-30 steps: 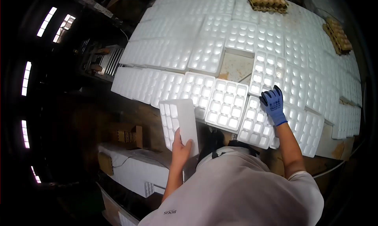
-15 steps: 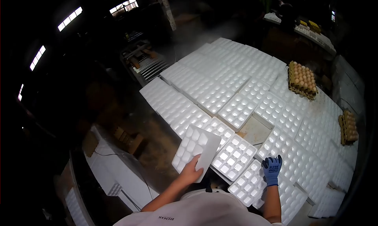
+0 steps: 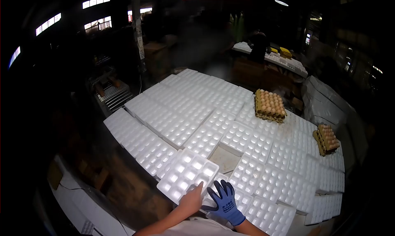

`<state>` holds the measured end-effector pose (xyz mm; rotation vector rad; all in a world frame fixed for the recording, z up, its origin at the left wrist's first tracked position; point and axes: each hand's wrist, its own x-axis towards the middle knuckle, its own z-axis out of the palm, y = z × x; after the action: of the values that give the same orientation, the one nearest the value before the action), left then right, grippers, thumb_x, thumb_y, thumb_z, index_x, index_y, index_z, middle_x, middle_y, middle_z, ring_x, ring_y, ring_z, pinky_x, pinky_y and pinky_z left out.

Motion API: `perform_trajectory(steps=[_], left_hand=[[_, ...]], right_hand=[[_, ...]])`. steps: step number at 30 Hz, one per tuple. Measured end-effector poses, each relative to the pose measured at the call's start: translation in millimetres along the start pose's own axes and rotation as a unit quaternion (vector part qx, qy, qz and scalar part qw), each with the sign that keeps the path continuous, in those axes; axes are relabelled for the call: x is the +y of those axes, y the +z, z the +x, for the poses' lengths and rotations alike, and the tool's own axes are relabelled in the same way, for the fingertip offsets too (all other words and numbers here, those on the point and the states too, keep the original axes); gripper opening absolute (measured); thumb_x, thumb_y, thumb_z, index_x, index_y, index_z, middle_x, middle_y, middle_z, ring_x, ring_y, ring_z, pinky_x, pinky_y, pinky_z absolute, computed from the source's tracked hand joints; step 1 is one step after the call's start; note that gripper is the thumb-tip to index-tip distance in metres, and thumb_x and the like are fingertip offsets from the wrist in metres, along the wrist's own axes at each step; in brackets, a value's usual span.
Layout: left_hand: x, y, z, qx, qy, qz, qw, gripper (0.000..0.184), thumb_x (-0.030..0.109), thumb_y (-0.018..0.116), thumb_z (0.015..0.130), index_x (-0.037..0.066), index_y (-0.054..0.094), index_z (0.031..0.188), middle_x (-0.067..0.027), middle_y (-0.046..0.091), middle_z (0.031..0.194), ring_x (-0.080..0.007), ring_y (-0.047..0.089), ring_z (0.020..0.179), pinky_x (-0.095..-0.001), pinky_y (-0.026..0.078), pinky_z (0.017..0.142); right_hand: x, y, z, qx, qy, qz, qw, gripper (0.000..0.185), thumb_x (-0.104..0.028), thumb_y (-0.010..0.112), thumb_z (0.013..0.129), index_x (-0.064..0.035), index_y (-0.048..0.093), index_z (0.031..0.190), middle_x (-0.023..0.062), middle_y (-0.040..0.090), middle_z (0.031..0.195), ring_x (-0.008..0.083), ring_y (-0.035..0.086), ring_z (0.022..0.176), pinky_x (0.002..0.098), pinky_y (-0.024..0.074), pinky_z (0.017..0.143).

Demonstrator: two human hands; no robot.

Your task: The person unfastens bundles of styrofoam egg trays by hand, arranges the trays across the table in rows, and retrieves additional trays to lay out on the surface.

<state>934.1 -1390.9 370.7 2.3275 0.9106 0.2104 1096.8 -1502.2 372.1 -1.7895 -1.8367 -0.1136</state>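
A white foam egg tray (image 3: 186, 173) with empty square cups is held in my bare left hand (image 3: 191, 201), which grips its near right edge. The held tray lies almost level, over the near left edge of the tray-covered table. In a blue glove with dark fingertips, my right hand (image 3: 225, 203) is just right of it. Its fingers are spread above another foam tray (image 3: 244, 201), and nothing shows in them. I cannot tell whether the right fingertips touch the tray beneath.
Rows of foam trays (image 3: 173, 108) cover the table, with a bare patch of tabletop (image 3: 225, 158) between them. Cardboard flats of brown eggs (image 3: 270, 105) and more stacked eggs (image 3: 327, 139) stand at the right. A roller conveyor (image 3: 112, 95) is beyond the left side.
My left hand has tipped the held tray from a steep tilt to nearly level. The gloved right hand has come left, close beside it, fingers spread. The camera view has swung right and up.
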Motion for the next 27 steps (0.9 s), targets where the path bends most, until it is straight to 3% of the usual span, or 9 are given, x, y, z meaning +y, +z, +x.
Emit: perform_trajectory(steps=[3,4,8,11,12,16,21,24,27], left_hand=[[3,13,23,-0.011,0.108,0.171,0.979,0.075,0.007,0.065,0.084,-0.001,0.038,0.154,-0.0171,0.069,0.103,-0.0339,0.068,0.098,-0.0469,0.059,0.076],[7,8,28,0.028,0.160,0.211,0.964,0.079,0.009,0.066,0.080,0.001,0.040,0.155,-0.0105,0.070,0.099,-0.0273,0.068,0.098,-0.0381,0.060,0.070],[14,30,36,0.097,0.213,0.264,0.936,0.069,0.014,0.065,0.082,0.001,0.050,0.148,-0.0069,0.070,0.094,-0.0233,0.067,0.096,-0.0344,0.057,0.065],[16,51,39,0.093,0.221,0.256,0.937,0.064,0.015,0.064,0.084,0.002,0.053,0.146,-0.0066,0.069,0.094,-0.0238,0.067,0.096,-0.0349,0.056,0.067],[16,54,40,0.078,0.248,0.250,0.933,0.064,0.015,0.064,0.084,0.004,0.053,0.147,-0.0059,0.069,0.094,-0.0243,0.066,0.095,-0.0353,0.056,0.068],[25,63,44,0.026,0.323,0.252,0.912,0.062,0.015,0.062,0.086,0.005,0.053,0.146,-0.0063,0.066,0.090,-0.0246,0.064,0.090,-0.0354,0.053,0.065],[22,79,49,0.019,0.367,0.249,0.896,0.059,0.014,0.059,0.086,0.005,0.053,0.145,-0.0082,0.063,0.087,-0.0252,0.062,0.085,-0.0352,0.050,0.064],[18,88,53,0.019,0.370,0.257,0.893,0.052,0.015,0.058,0.087,0.006,0.060,0.138,-0.0086,0.063,0.085,-0.0246,0.063,0.084,-0.0356,0.050,0.068],[12,90,52,0.053,0.386,0.251,0.886,0.048,0.016,0.058,0.088,0.010,0.063,0.135,-0.0098,0.065,0.091,-0.0235,0.063,0.084,-0.0352,0.049,0.071]], right_hand=[[-13,-10,14,-0.056,0.012,-0.049,0.997,0.086,-0.052,0.082,0.075,-0.0156,0.052,0.148,0.0175,0.047,0.151,0.0435,0.043,0.138,0.0601,0.0313,0.115],[-5,-8,13,-0.034,0.038,-0.022,0.998,0.088,-0.050,0.083,0.074,-0.0131,0.052,0.147,0.0170,0.050,0.149,0.0421,0.046,0.135,0.0579,0.0335,0.114],[34,6,-8,0.035,0.185,0.102,0.977,0.086,-0.043,0.085,0.074,-0.0061,0.052,0.145,0.0156,0.059,0.139,0.0367,0.056,0.125,0.0507,0.0416,0.107],[46,4,-11,0.020,0.233,0.010,0.972,0.080,-0.040,0.084,0.076,-0.0050,0.055,0.142,0.0142,0.066,0.124,0.0320,0.065,0.107,0.0460,0.0488,0.095],[54,5,-9,0.037,0.261,0.041,0.964,0.071,-0.038,0.083,0.078,-0.0048,0.060,0.136,0.0110,0.070,0.108,0.0292,0.067,0.092,0.0447,0.0517,0.085],[74,2,-8,0.067,0.342,-0.057,0.936,0.066,-0.036,0.086,0.075,-0.0063,0.064,0.130,0.0091,0.070,0.090,0.0271,0.068,0.084,0.0420,0.0546,0.078],[99,11,-18,0.035,0.436,-0.020,0.899,0.085,-0.051,0.089,0.065,-0.0095,0.062,0.134,0.0120,0.069,0.108,0.0312,0.069,0.098,0.0448,0.0539,0.087],[96,15,-17,-0.044,0.390,-0.165,0.905,0.090,-0.057,0.088,0.062,-0.0155,0.062,0.136,0.0120,0.067,0.104,0.0299,0.068,0.098,0.0454,0.0553,0.084],[98,21,-18,-0.021,0.386,-0.175,0.906,0.067,-0.044,0.086,0.066,-0.0207,0.071,0.127,0.0094,0.064,0.101,0.0288,0.066,0.092,0.0453,0.0535,0.082]])
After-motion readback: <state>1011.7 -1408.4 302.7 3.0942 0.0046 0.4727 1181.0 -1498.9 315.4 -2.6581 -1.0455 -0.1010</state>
